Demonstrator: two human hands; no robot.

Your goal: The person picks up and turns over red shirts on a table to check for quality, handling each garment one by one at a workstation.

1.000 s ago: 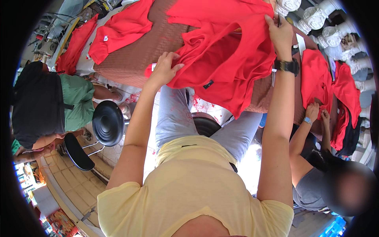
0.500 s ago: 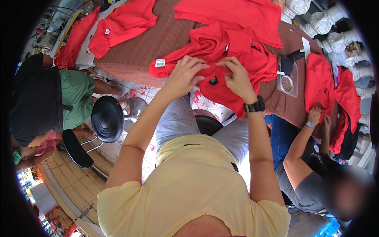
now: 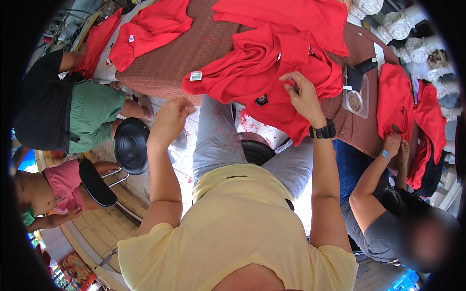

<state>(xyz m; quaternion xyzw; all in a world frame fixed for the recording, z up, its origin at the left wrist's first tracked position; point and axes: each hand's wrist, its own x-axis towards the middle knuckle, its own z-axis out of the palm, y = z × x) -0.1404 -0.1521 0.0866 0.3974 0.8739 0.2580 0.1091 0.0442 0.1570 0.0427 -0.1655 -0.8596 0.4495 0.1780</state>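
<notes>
The person's left hand (image 3: 171,119) hangs in the air, short of the table edge and apart from the cloth, with its fingers curled and its thumb close to the fingertips; whether anything small lies within that narrow curl cannot be told. The right hand (image 3: 303,99) is over the near right part of a crumpled red garment (image 3: 252,53), its fingers bent around a slim dark tool (image 3: 294,87), whose exact kind is too small to tell; a black watch (image 3: 323,129) is on that wrist.

The red garment lies in folds ahead of and between the two hands, its lower part draping over the table edge; a white tag (image 3: 195,76) sits on its left end, ahead and to the right of the left hand, and a black label (image 3: 262,100) shows just left of the right hand. Beyond both hands another red piece (image 3: 286,17) lies on the brown tablecloth (image 3: 208,41); to the right of the right hand are a black pouch (image 3: 355,76) and a clear tray (image 3: 361,112); farther right, a co-worker's hands (image 3: 392,144) touch more red cloth (image 3: 394,104); left of the left hand stands a black stool (image 3: 131,145).
</notes>
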